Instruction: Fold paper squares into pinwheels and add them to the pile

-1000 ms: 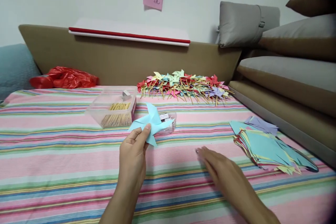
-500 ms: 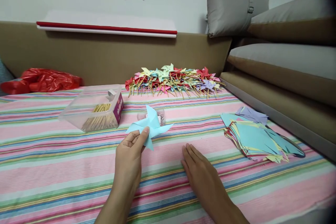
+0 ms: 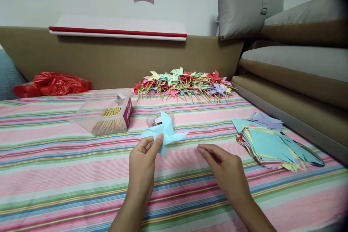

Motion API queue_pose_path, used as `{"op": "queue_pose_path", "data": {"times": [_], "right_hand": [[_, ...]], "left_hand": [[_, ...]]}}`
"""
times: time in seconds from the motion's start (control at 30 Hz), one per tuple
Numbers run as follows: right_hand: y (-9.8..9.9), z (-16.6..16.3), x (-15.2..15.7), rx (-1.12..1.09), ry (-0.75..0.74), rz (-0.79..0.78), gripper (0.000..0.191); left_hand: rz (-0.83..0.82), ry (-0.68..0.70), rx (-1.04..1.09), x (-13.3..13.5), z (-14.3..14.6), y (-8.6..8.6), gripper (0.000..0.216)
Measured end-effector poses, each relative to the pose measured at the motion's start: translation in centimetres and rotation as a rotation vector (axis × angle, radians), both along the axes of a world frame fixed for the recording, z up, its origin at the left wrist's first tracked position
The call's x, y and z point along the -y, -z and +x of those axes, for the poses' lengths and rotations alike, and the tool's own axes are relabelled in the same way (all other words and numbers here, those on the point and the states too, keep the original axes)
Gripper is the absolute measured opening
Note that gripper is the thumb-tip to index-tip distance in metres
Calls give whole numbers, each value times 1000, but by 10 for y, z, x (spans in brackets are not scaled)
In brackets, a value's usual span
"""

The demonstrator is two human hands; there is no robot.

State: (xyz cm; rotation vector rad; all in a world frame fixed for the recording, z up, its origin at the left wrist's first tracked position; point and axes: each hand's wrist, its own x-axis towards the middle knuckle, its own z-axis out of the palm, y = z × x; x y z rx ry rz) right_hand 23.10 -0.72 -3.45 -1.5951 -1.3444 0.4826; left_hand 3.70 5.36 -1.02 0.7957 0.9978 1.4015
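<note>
Between the thumb and fingers of my left hand (image 3: 144, 154) is a light blue paper pinwheel (image 3: 168, 130), its folded blades spread out. My right hand (image 3: 223, 166) is to the right, apart from the pinwheel, with thumb and fingertips pressed together; anything in that pinch is too small to make out. Just behind the pinwheel sits a small clear container (image 3: 151, 119) with small dark items in it, partly hidden by the blades. A pile of cut paper sheets (image 3: 268, 143) in blue, yellow, red and purple lies right of my right hand.
Finished pinwheels on sticks (image 3: 187, 83) are heaped at the back. A clear plastic box (image 3: 89, 110) of wooden sticks lies at left, with a red plastic bag (image 3: 57, 84) behind it. Cushions (image 3: 299, 61) are stacked along the right. A striped cloth (image 3: 81, 177) covers the surface.
My right hand has lifted from lying flat with fingers outstretched to a pinch. My left hand still holds the pinwheel. The whole view has shifted slightly.
</note>
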Motion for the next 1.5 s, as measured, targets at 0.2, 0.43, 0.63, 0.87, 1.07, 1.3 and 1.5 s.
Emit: {"op": "queue_pose_path", "data": {"times": [0.2,0.43,0.63,0.87,1.07,1.3,1.5], "right_hand": [[-38,-25,-1,-733,-140,26,20],[-41,-46,-7,-178,-173,233,8],[-33,-44,-8,-3,-174,229,13],[-34,-40,-5,-49,-209,187,11],[-34,-38,-5,-78,-210,195,10],[-36,-36,-4,-76,-261,188,12],[-36,-34,-4,-91,-263,177,13]], "left_hand": [[60,28,-230,10,8,-7,27],[35,94,-157,17,15,-5,26],[-3,158,-49,21,17,-4,25],[1,196,-37,28,17,-3,25],[21,201,-30,28,18,-4,28],[69,182,-159,28,17,-6,33],[89,195,-209,30,15,-6,30]]}}
